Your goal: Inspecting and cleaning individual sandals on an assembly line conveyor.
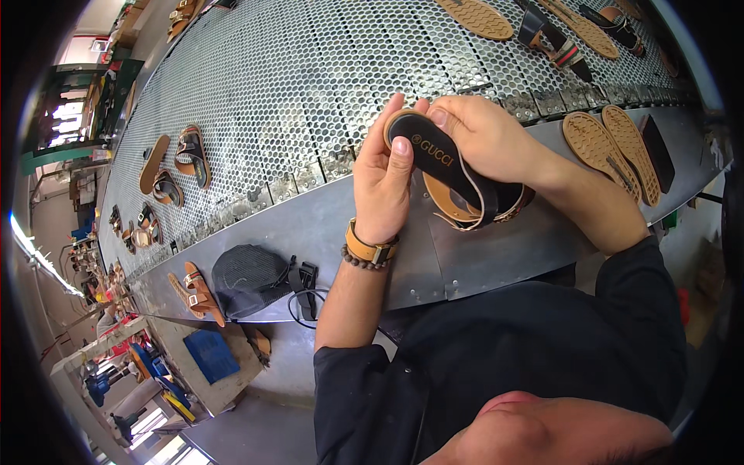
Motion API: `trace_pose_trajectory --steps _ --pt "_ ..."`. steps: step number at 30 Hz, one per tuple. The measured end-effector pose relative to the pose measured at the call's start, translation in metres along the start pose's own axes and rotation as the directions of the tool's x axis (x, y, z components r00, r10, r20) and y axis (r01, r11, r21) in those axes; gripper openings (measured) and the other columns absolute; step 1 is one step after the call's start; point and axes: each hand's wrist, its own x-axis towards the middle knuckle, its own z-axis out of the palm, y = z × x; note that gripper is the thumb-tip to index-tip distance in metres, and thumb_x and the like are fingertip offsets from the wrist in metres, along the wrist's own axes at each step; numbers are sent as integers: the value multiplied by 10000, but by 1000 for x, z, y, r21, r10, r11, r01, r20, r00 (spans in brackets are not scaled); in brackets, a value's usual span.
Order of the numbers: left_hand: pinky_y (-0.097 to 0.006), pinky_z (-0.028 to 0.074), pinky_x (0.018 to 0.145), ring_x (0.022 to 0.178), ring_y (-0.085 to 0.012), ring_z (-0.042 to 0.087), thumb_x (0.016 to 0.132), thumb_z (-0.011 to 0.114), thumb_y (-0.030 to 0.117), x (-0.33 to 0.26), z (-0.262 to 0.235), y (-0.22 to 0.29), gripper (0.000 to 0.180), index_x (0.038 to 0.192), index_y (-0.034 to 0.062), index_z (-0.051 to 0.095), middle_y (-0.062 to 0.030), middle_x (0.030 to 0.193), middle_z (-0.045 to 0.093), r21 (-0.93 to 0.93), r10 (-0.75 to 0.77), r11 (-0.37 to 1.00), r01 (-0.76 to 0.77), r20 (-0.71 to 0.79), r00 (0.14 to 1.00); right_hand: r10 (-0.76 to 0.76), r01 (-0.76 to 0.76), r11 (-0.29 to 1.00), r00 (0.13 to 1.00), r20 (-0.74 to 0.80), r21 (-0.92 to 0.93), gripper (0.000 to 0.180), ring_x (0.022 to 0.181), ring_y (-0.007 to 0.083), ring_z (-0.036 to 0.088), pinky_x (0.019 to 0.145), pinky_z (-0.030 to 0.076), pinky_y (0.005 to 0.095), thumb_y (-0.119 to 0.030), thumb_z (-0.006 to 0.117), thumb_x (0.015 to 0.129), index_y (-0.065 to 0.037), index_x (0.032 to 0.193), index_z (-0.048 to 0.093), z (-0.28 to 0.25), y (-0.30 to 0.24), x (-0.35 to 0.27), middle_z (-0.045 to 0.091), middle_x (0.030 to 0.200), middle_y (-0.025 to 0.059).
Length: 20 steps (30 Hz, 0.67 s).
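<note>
A sandal (438, 159) with a black insole, gold lettering and a tan strap is held between my two hands above the metal ledge. My left hand (380, 182) grips its heel end from the left, thumb lying on the insole and fingers behind the sole. From the right, my right hand (484, 139) closes on the sandal's edge near the heel, thumb at the rim; its other fingers are partly hidden. The strap end (457, 205) hangs toward my body. A brown strap and a beaded bracelet circle my left wrist.
A perforated metal conveyor (287, 85) runs beyond the smooth ledge (411, 263). Tan soles (601, 147) lie at right, more sandals (192, 155) at left. On the ledge rest a black cap (248, 279) and a brown sandal (203, 291). A blue tray (211, 356) lies lower left.
</note>
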Motion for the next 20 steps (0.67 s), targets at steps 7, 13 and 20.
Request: trace_pose_trajectory --steps 7,13,20 --pt "-321 462 958 1020 -151 581 1064 620 256 -15 13 -19 347 1259 -12 515 -100 1109 634 552 236 827 -107 -168 957 -289 218 848 954 -77 -483 198 810 373 711 716 564 479 -179 589 939 11 929 643 13 -15 -30 701 853 197" --pt "-279 445 816 855 -102 529 1053 621 191 -15 28 -19 187 1019 29 536 -69 962 633 533 370 823 -198 -237 898 -192 203 937 979 69 -285 234 809 428 701 712 549 498 -155 547 983 47 879 605 5 -13 -26 693 821 245" --pt "-284 456 802 865 -131 541 1018 706 269 -6 28 -5 295 1105 25 565 -60 965 613 771 270 635 -51 -159 950 -53 80 982 987 152 -173 271 885 468 696 810 532 527 -211 532 1031 20 981 666 -22 -10 -14 709 925 278"
